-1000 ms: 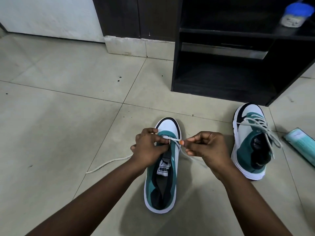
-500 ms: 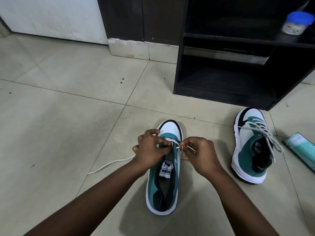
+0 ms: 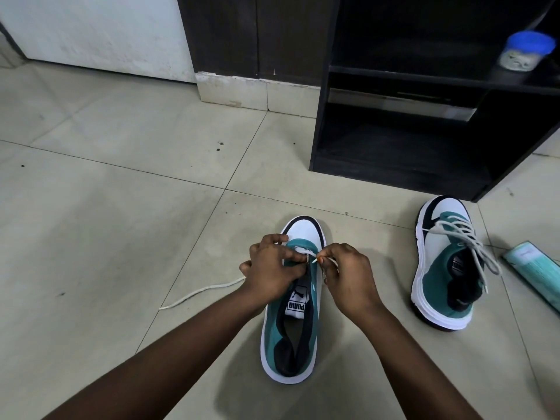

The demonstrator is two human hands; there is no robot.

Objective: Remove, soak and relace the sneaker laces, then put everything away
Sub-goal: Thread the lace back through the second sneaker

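Head view: my left hand (image 3: 274,269) and right hand (image 3: 345,275) pinch the white cord lace (image 3: 309,253) at the teal-and-white leather sneaker's (image 3: 292,338) twelve o'clock eyelets; a loose pinch could let the tip slip back out.

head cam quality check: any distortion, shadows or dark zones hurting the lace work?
Head view: wide-angle bowing bends the tile lines and the black shelf unit; soft shadow falls under the arms beside the near sneaker; shelf interior is nearly black; the lace and both hands, left hand and right hand, are sharp and evenly lit.

Left hand (image 3: 274,269), right hand (image 3: 348,275) close together; fingers pinched
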